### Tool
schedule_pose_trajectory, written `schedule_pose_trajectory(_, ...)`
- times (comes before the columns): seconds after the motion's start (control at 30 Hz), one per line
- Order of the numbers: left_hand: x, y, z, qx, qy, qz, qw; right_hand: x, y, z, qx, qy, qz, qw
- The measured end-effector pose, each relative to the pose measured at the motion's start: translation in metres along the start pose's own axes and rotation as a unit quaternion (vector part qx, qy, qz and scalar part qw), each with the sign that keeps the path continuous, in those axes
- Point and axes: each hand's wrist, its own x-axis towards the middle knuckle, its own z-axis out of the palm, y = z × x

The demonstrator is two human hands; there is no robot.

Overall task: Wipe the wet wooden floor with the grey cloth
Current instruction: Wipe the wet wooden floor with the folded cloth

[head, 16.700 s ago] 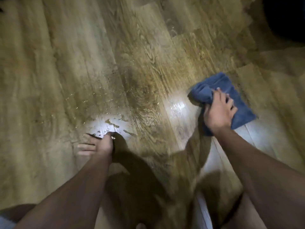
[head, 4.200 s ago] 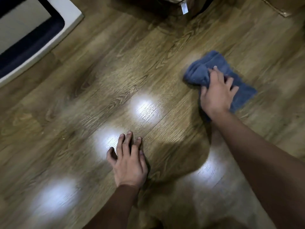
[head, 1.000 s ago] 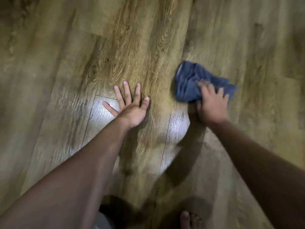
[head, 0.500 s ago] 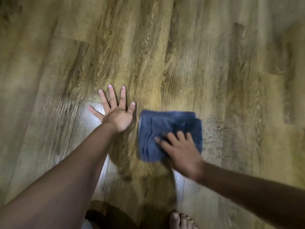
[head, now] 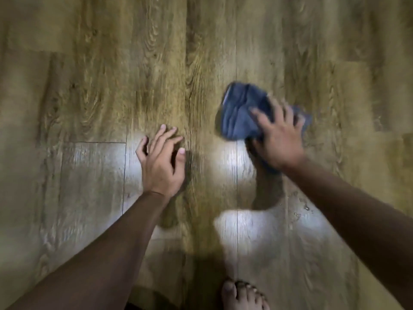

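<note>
A wooden floor (head: 89,97) of brown planks fills the view, glossy with light patches near the middle. A person crouches over it, both bare forearms reaching forward. The right hand (head: 279,139) presses down with spread fingers on the grey cloth (head: 239,115), which lies bunched on the boards to the right of centre; half a second ago it lay flatter and closer in, just beside the other hand, so the wipe has swept outward and away. The left hand (head: 161,162) holds nothing, fingers loosely curled, fingertips touching the floor as a prop; a moment ago they were splayed flat. A bare foot (head: 241,296) shows at the bottom edge. A few small water droplets (head: 301,209) glisten beside the right forearm, behind the cloth. That patch likely still needs a pass, so the job looks unfinished.
</note>
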Motion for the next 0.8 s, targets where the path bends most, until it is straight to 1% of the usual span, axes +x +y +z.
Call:
schedule_pose_trajectory(0.07,0.001,0.003,0.005,0.027,0.003,0.000,1.000,0.042,0.026,-0.011,0.041,0.002,0.105,0.994)
schedule_pose_trajectory(0.1,0.001,0.004,0.006,0.042,0.002,-0.001,0.999,0.055,0.030,-0.014,0.073,-0.001,0.134,0.988)
schedule_pose_trajectory(0.17,0.002,0.004,0.005,0.065,-0.003,-0.003,0.998,0.062,0.021,-0.013,0.121,0.000,0.136,0.983)
schedule_pose_trajectory(0.27,0.003,0.006,0.005,0.069,-0.009,-0.014,0.997,0.023,-0.012,-0.006,0.091,0.003,0.054,0.994)
schedule_pose_trajectory(0.4,0.004,0.007,0.008,0.063,-0.003,-0.032,0.997,-0.082,-0.062,0.010,0.052,-0.055,-0.094,0.993)
schedule_pose_trajectory(0.47,0.004,0.004,0.008,0.071,-0.003,-0.025,0.997,-0.146,-0.082,0.025,-0.002,-0.085,-0.179,0.980)
schedule_pose_trajectory(0.5,0.004,0.004,0.008,0.073,-0.005,-0.021,0.997,-0.175,-0.086,0.034,-0.018,-0.087,-0.224,0.971)
schedule_pose_trajectory(0.57,0.005,0.006,0.007,0.084,-0.013,-0.022,0.996,-0.208,-0.080,0.041,-0.012,-0.075,-0.286,0.955)
schedule_pose_trajectory(0.6,0.005,0.008,0.007,0.097,-0.020,-0.024,0.995,-0.210,-0.072,0.042,-0.005,-0.067,-0.305,0.950)
schedule_pose_trajectory(0.67,0.005,0.010,0.008,0.141,-0.036,-0.033,0.989,-0.193,-0.048,0.038,-0.014,-0.063,-0.323,0.944)
schedule_pose_trajectory(0.7,0.004,0.012,0.009,0.163,-0.043,-0.036,0.985,-0.179,-0.036,0.034,-0.020,-0.065,-0.314,0.947)
schedule_pose_trajectory(0.77,0.007,0.023,0.014,0.170,-0.047,-0.034,0.984,-0.142,-0.008,0.027,-0.022,-0.044,-0.249,0.967)
schedule_pose_trajectory(0.8,0.009,0.032,0.019,0.146,-0.049,-0.026,0.988,-0.120,0.009,0.022,-0.007,-0.023,-0.198,0.980)
